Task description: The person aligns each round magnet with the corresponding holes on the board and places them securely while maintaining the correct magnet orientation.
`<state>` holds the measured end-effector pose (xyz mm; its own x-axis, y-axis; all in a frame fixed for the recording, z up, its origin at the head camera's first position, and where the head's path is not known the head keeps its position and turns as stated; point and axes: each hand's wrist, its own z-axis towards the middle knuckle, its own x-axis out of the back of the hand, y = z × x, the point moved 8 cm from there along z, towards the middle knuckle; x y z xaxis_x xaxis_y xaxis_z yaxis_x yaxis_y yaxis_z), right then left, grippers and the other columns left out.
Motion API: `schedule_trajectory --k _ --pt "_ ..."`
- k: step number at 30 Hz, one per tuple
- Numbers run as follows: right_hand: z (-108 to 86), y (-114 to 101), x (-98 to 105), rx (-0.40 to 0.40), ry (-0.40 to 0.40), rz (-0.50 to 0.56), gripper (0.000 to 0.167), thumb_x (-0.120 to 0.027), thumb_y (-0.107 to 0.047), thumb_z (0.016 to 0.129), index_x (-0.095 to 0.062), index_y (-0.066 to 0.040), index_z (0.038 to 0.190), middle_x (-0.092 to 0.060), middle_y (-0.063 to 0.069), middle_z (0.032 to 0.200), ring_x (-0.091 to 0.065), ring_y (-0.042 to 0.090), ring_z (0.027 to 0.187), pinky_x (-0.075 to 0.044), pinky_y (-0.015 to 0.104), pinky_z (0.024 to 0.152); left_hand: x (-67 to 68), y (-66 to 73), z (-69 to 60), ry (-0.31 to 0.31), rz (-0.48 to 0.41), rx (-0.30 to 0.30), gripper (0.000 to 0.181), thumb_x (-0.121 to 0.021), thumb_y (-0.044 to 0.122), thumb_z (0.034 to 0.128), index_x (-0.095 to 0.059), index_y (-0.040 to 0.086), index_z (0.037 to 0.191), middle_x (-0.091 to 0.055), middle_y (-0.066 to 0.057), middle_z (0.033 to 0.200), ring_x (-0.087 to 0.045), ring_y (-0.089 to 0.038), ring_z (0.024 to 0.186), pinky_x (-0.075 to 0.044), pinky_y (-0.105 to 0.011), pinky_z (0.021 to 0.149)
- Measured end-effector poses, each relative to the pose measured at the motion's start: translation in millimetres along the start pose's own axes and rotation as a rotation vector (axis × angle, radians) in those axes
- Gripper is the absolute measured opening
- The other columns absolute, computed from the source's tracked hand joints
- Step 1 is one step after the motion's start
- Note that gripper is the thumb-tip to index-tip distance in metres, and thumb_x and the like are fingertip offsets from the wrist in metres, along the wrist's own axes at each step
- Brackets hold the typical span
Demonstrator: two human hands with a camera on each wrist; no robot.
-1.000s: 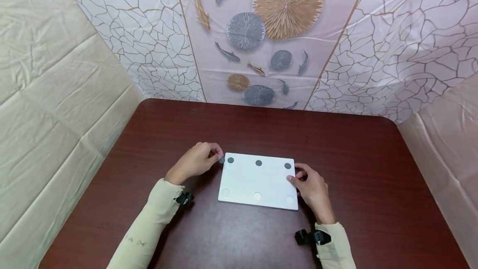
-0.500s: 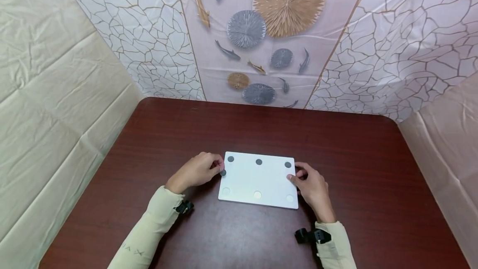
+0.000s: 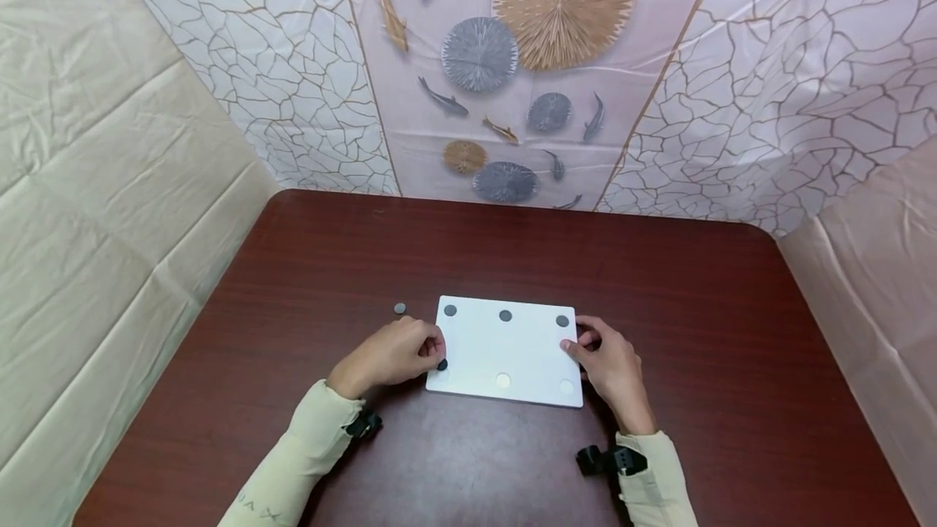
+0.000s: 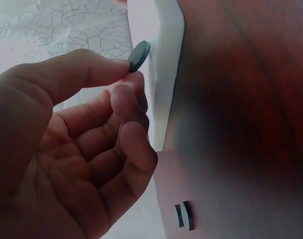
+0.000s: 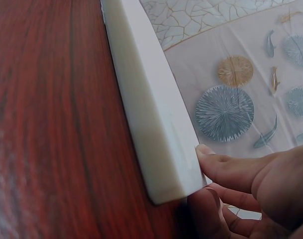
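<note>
A white rectangular board (image 3: pixel 505 352) lies on the table. Dark round discs fill its far-left (image 3: pixel 450 311), far-middle (image 3: pixel 506 315) and far-right (image 3: pixel 562 320) spots, while pale round recesses show at the near-middle (image 3: pixel 503 381) and near-right (image 3: pixel 567 386). Over the near-left corner my left hand (image 3: pixel 395 354) pinches another dark disc (image 4: pixel 140 56) between thumb and fingertip, tilted on edge in the left wrist view. My right hand (image 3: pixel 609 364) grips the board's right edge, thumb (image 5: pixel 226 169) on top and fingers beside the edge.
Behind my left hand, loose dark discs (image 3: pixel 399 308) lie on the brown table (image 3: pixel 329 242); two discs (image 4: pixel 185 215) show close together in the left wrist view. A patterned cloth (image 3: pixel 505 104) hangs past the far edge, with plain cloth at both sides.
My left hand has moved toward me along the board's left edge, carrying the disc to the near-left corner. Loose disc on the table has come into sight behind it. My right hand stays put.
</note>
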<state>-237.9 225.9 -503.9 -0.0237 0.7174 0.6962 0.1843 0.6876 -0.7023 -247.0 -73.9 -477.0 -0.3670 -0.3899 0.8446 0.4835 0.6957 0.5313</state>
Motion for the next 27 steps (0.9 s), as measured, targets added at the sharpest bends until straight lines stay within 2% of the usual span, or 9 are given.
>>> schedule_trajectory --k 7,14,22,27 --pt "0.4 0 1 0.001 0.005 -0.001 0.049 -0.076 -0.026 0.099 -0.062 -0.007 0.142 -0.066 0.010 0.106 -0.067 0.012 0.064 -0.055 0.031 0.060 -3.6 2.2 -4.0 0.007 0.058 0.018 0.019 -0.064 0.012 0.0986 -0.068 0.022 0.083 -0.052 0.015 0.064 -0.046 0.000 0.059 -0.045 -0.024 0.061" --pt "0.6 1 2 -0.005 0.004 0.001 0.048 -0.076 -0.026 0.100 -0.062 -0.007 0.142 -0.066 0.009 0.105 -0.068 0.012 0.063 -0.055 0.032 0.063 -6.4 4.7 -5.6 0.048 0.104 0.015 0.021 -0.064 0.011 0.0970 -0.068 0.026 0.083 -0.056 0.018 0.069 -0.050 0.001 0.059 -0.045 -0.024 0.059" --pt "0.5 -1 1 0.002 0.007 -0.006 0.047 -0.075 -0.026 0.100 -0.062 -0.008 0.142 -0.065 0.007 0.103 -0.067 0.011 0.065 -0.056 0.038 0.074 -9.9 8.5 -8.7 0.055 0.072 0.007 0.021 -0.064 0.008 0.0970 -0.068 0.023 0.082 -0.058 0.015 0.072 -0.052 -0.001 0.064 -0.048 -0.024 0.061" --pt "0.8 1 0 0.003 0.009 0.011 0.047 -0.076 -0.025 0.100 -0.063 -0.008 0.141 -0.065 0.007 0.103 -0.065 0.013 0.067 -0.057 0.033 0.065 -11.5 9.2 -10.3 0.068 0.076 0.009 0.021 -0.066 0.009 0.0970 -0.068 0.023 0.081 -0.058 0.015 0.073 -0.052 -0.001 0.067 -0.048 -0.023 0.062"
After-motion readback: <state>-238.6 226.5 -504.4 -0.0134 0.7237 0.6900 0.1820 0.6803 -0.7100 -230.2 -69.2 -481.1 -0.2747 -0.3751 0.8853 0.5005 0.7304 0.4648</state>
